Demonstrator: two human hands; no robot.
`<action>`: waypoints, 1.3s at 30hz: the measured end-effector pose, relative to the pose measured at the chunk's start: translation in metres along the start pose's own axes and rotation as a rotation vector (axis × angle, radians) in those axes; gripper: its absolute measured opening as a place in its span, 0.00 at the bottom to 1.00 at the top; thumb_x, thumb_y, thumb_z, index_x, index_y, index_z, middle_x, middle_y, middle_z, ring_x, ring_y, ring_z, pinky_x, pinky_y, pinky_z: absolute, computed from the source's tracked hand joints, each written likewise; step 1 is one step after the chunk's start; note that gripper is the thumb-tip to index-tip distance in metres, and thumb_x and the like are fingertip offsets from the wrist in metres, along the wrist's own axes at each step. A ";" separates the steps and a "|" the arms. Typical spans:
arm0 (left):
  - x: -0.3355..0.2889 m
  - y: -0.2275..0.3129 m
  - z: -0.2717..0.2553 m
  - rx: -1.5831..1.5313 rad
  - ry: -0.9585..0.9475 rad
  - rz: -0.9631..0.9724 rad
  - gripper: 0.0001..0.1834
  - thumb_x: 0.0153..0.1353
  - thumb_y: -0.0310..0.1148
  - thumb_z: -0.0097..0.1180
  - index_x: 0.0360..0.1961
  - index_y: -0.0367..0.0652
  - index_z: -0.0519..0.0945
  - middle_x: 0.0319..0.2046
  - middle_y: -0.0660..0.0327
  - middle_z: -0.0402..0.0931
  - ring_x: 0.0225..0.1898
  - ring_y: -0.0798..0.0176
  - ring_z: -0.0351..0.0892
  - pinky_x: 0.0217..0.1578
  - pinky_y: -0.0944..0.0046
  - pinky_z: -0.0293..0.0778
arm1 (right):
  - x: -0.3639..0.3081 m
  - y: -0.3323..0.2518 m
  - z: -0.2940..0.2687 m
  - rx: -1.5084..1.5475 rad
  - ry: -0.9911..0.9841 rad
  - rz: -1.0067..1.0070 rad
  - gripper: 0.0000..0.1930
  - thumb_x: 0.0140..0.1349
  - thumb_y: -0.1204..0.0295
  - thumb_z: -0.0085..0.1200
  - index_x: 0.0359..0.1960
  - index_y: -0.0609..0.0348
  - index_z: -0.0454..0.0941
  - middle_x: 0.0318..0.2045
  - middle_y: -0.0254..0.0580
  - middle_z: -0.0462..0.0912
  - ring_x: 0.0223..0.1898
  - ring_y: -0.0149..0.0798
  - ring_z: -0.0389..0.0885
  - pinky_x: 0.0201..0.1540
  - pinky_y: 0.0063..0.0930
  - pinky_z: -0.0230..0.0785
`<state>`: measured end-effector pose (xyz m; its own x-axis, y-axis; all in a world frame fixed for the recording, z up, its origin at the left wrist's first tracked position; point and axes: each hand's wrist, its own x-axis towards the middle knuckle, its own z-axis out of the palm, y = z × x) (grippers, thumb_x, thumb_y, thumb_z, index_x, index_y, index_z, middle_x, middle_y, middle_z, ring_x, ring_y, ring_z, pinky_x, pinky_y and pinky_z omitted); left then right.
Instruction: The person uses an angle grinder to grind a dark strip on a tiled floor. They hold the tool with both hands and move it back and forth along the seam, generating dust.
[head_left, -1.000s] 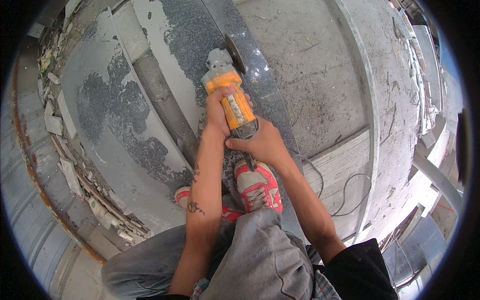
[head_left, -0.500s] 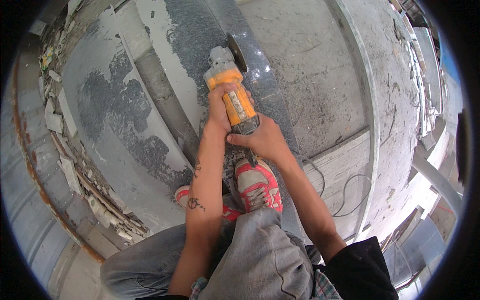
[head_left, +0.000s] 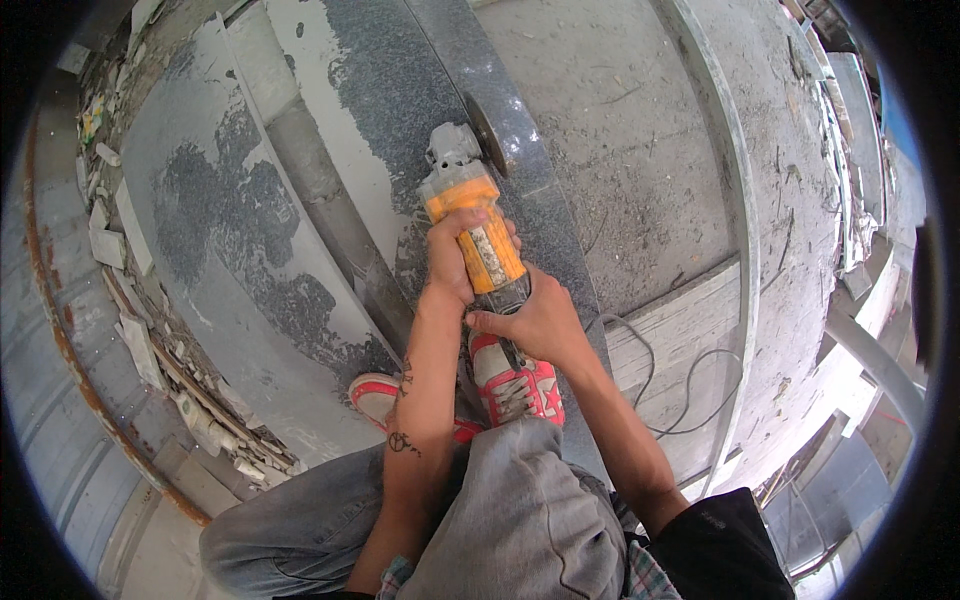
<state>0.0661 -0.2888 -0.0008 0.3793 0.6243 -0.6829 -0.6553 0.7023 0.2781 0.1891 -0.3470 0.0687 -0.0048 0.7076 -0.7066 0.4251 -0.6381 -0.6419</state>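
An orange and grey angle grinder [head_left: 494, 258] lies lengthwise between my two hands, its head pointing away from me. My left hand [head_left: 447, 255] is wrapped round the orange body. Closer to me, my right hand [head_left: 540, 318] grips the dark rear end, its thumb across the top. The round cutting disc [head_left: 487, 136] stands on edge at the head's right side. It meets a thin straight line in the dark speckled stone slab [head_left: 390, 60], which is partly coated with pale dust. Whether the disc is spinning I cannot tell.
My red and white shoe [head_left: 512, 385] rests on the slab just behind the grinder. A second dusty slab [head_left: 240, 210] lies to the left. A dark cable [head_left: 652, 365] loops on the right, near a long pale rail [head_left: 738, 190]. Broken stone pieces [head_left: 140, 345] line the far left.
Both hands have drawn the grinder back toward me and slightly right. The disc has moved nearer along the slab's line. My grip looks the same.
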 end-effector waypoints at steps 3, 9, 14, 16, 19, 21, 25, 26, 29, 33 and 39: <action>0.005 0.004 -0.001 0.005 -0.017 0.012 0.19 0.49 0.38 0.55 0.38 0.35 0.73 0.26 0.51 0.76 0.26 0.54 0.80 0.28 0.57 0.80 | 0.006 -0.003 0.000 -0.001 -0.004 -0.018 0.32 0.37 0.58 0.73 0.43 0.65 0.77 0.37 0.51 0.83 0.41 0.47 0.83 0.47 0.35 0.71; 0.027 0.029 0.001 0.034 0.005 0.030 0.20 0.49 0.39 0.54 0.40 0.35 0.72 0.27 0.51 0.75 0.26 0.54 0.80 0.27 0.57 0.80 | 0.029 -0.022 -0.003 0.021 -0.009 -0.028 0.33 0.37 0.56 0.72 0.42 0.66 0.77 0.37 0.56 0.83 0.42 0.53 0.82 0.47 0.38 0.71; 0.028 0.032 0.001 0.003 0.020 -0.003 0.20 0.49 0.38 0.54 0.41 0.35 0.72 0.27 0.51 0.75 0.26 0.54 0.79 0.28 0.55 0.80 | 0.032 -0.021 -0.003 0.015 -0.022 -0.020 0.33 0.36 0.56 0.72 0.42 0.66 0.77 0.37 0.59 0.82 0.42 0.56 0.82 0.48 0.39 0.71; 0.020 0.024 0.004 0.027 0.050 0.008 0.19 0.49 0.38 0.54 0.40 0.35 0.72 0.27 0.51 0.75 0.26 0.54 0.79 0.29 0.54 0.80 | 0.024 -0.015 -0.003 0.023 -0.023 -0.037 0.33 0.36 0.56 0.72 0.42 0.67 0.76 0.37 0.59 0.82 0.42 0.56 0.82 0.47 0.40 0.71; 0.011 0.012 -0.003 0.046 0.027 -0.007 0.22 0.47 0.40 0.56 0.41 0.37 0.72 0.28 0.52 0.74 0.28 0.54 0.78 0.32 0.55 0.79 | 0.012 -0.005 0.001 -0.042 -0.012 0.006 0.32 0.38 0.56 0.72 0.42 0.65 0.77 0.36 0.53 0.83 0.41 0.49 0.83 0.47 0.36 0.71; 0.006 0.005 -0.005 0.056 -0.002 -0.012 0.24 0.46 0.42 0.57 0.41 0.37 0.71 0.29 0.53 0.73 0.28 0.54 0.78 0.33 0.55 0.78 | 0.004 0.001 0.002 -0.013 0.007 -0.005 0.31 0.38 0.58 0.71 0.42 0.65 0.77 0.36 0.53 0.83 0.41 0.49 0.83 0.47 0.36 0.71; 0.004 0.002 -0.005 0.068 -0.023 0.003 0.23 0.47 0.42 0.57 0.41 0.37 0.72 0.29 0.53 0.74 0.28 0.54 0.78 0.33 0.55 0.78 | 0.000 -0.003 0.001 -0.033 0.017 0.003 0.29 0.38 0.62 0.69 0.42 0.66 0.77 0.36 0.53 0.83 0.40 0.49 0.83 0.47 0.36 0.71; 0.006 0.004 -0.007 0.068 -0.024 0.005 0.23 0.47 0.42 0.57 0.40 0.37 0.72 0.29 0.53 0.74 0.28 0.54 0.78 0.33 0.55 0.78 | 0.003 -0.003 0.002 -0.043 0.017 -0.020 0.29 0.38 0.62 0.69 0.42 0.66 0.77 0.35 0.53 0.83 0.40 0.49 0.83 0.46 0.36 0.71; 0.017 0.014 -0.002 0.071 -0.046 0.026 0.23 0.47 0.42 0.57 0.40 0.37 0.72 0.29 0.53 0.74 0.28 0.54 0.78 0.33 0.54 0.78 | 0.020 -0.001 0.001 -0.047 0.015 -0.054 0.29 0.38 0.63 0.69 0.41 0.67 0.77 0.35 0.53 0.83 0.39 0.47 0.83 0.46 0.35 0.71; 0.026 0.026 -0.001 0.067 -0.003 0.006 0.24 0.47 0.43 0.56 0.41 0.36 0.72 0.29 0.53 0.74 0.29 0.54 0.78 0.33 0.54 0.78 | 0.033 -0.009 0.002 -0.034 0.001 -0.020 0.28 0.38 0.63 0.69 0.41 0.67 0.76 0.34 0.53 0.83 0.38 0.45 0.83 0.45 0.34 0.71; 0.014 0.011 -0.003 0.005 0.010 0.009 0.18 0.50 0.38 0.54 0.39 0.36 0.72 0.27 0.51 0.75 0.26 0.54 0.80 0.28 0.56 0.80 | 0.014 -0.007 0.001 -0.030 0.000 -0.022 0.29 0.38 0.62 0.69 0.43 0.66 0.76 0.35 0.53 0.83 0.39 0.47 0.83 0.46 0.34 0.71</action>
<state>0.0616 -0.2734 -0.0091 0.3670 0.6272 -0.6869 -0.6554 0.6984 0.2875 0.1849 -0.3330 0.0630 -0.0141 0.7214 -0.6924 0.4519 -0.6131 -0.6480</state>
